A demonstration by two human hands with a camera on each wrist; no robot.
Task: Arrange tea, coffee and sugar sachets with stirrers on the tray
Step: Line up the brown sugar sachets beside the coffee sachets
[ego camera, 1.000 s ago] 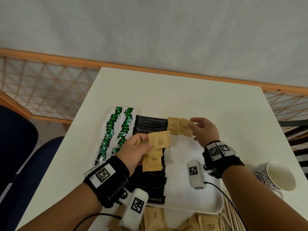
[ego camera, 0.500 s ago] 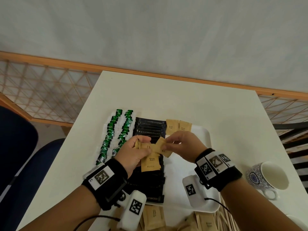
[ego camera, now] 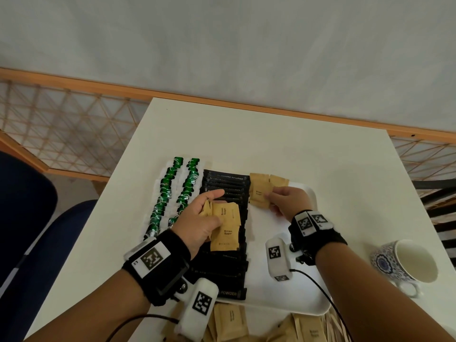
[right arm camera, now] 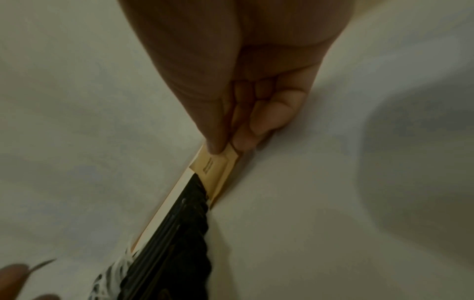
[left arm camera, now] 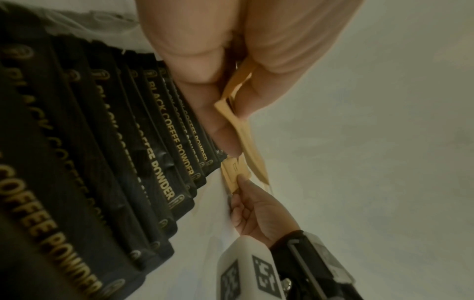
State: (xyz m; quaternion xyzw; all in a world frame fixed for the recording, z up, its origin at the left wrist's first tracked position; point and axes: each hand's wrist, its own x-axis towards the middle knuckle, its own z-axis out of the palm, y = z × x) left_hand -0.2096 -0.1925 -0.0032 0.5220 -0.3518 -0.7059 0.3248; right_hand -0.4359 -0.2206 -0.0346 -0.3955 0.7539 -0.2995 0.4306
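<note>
While both hands pinch sugar sachets, tray [ego camera: 308,308] (white) sits on pale table [ego camera: 271,144].

White square table [ego camera: 271,144], set against a wood-trimmed wall. Directly on it: a white tray [ego camera: 291,299] near the front edge; two rows of green tea bags [ego camera: 172,193] just left of the tray; a patterned mug [ego camera: 404,265] well right of the tray, lying on its side; loose brown sugar packets [ego camera: 229,322] and pale wooden stirrers [ego camera: 333,327] heaped just in front of the tray.
</note>
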